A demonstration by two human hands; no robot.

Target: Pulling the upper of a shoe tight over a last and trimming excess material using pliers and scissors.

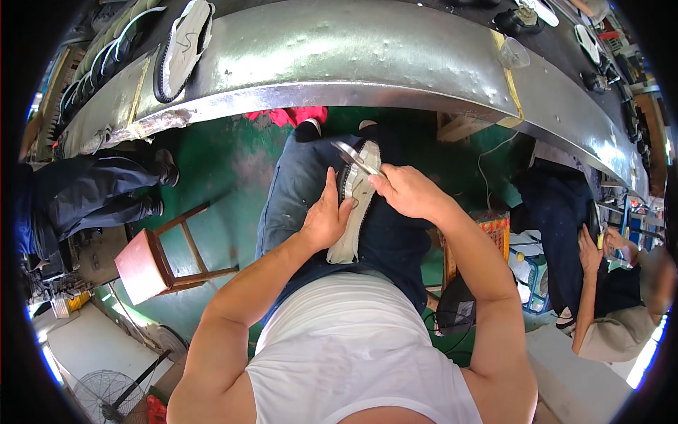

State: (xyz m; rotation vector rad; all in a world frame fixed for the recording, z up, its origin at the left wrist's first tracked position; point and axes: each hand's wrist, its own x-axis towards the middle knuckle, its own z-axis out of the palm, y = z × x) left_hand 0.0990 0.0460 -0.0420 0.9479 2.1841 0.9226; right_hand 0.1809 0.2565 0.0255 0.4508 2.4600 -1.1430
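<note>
A cream-coloured shoe [361, 201] with a dark ridged edge lies lengthwise on my lap, a thin curved line marked on its pale face. My left hand [327, 215] grips its left side, the thumb on the pale face and the fingers along the dark edge. Closed round a shiny metal hand tool [351, 155], my right hand [406, 189] is at the shoe's upper right. The tool's bright end slants across the far part of the shoe; its exact kind cannot be made out, and my fingers cover its grip.
A metal-covered bench [353, 49] runs across ahead, with a similar shoe [185, 53] at its left. A wooden stool [152, 265] stands on the green floor to the left. At right, another person [607, 297] works with their hands. A fan [109, 396] is at lower left.
</note>
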